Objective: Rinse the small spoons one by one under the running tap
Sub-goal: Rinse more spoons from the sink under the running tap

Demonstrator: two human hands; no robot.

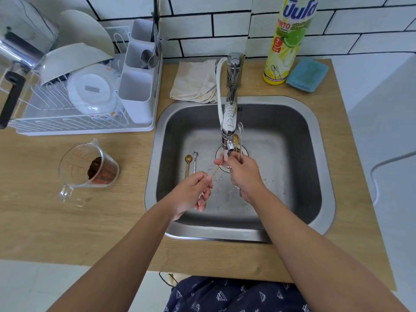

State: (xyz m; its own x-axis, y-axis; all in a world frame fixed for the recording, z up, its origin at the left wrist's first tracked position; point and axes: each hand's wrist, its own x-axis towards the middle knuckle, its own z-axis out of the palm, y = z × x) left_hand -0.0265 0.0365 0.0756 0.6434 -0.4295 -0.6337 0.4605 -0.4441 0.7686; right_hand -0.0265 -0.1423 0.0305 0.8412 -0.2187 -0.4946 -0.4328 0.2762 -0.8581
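Note:
My left hand (191,194) pinches the handle of a thin gold spoon (216,170) whose bowl end reaches under the tap's spout (228,140), where water runs. My right hand (242,174) touches that spoon's bowl end with its fingertips and grips two more spoons upright, a silver one (240,134) and a gold one (236,140). On the floor of the steel sink (319,154) lie a gold spoon (188,163) and a silver spoon (195,161) side by side, left of the drain.
A white dish rack (90,122) with bowls, plates and a cutlery holder (139,86) stands left of the sink. A glass measuring jug (90,170) with dark grounds lies on its side on the wooden counter. Behind the sink are a cloth (195,82), a dish soap bottle (288,41) and a blue sponge (307,75).

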